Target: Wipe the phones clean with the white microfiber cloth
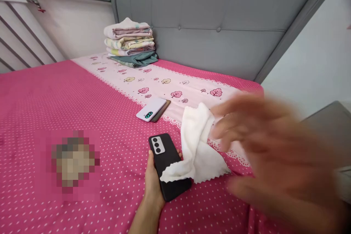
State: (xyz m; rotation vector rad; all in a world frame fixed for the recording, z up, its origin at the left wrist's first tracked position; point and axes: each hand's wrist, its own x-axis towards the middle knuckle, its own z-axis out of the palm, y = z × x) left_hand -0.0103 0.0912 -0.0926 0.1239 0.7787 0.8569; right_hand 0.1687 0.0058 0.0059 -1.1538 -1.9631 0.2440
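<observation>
My left hand (153,186) is wrapped round a black phone (171,161), which lies back up with its silver camera block toward the far end. Across the lower part of the phone falls one corner of a white cloth (196,142); the rest of the cloth drapes to the right, over the bedspread. Close beside the cloth, my right hand (263,146) is blurred by motion. Its thumb is spread well apart from the fingers, and nothing shows between them. The fingertips are very near the cloth's right edge; whether they touch it I cannot tell.
A pale lilac phone (153,109) overlaps a brownish flat item (162,111) beyond the black phone. Folded fabrics (130,42) are stacked by the grey headboard (208,25). A pixelated patch (72,161) hides something on the pink dotted bedspread (109,146) at left.
</observation>
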